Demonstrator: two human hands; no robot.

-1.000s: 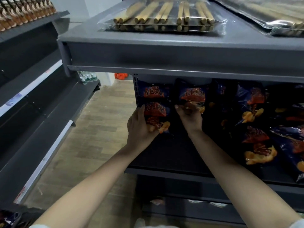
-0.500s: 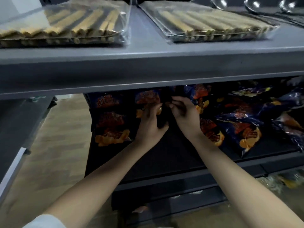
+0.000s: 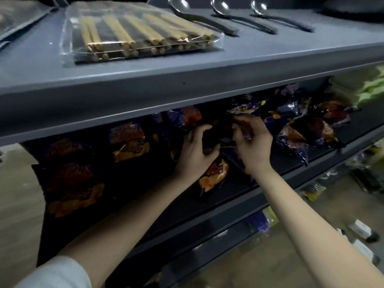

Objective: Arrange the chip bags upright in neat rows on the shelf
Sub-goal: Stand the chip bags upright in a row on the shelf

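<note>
Left hand (image 3: 195,155), right hand (image 3: 252,142) rightward, bag (image 3: 215,173) between.

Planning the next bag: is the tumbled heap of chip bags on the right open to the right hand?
Probably yes: the heap lies beside the right hand, nothing between, though it and the left hand grip a chip bag now.
</note>
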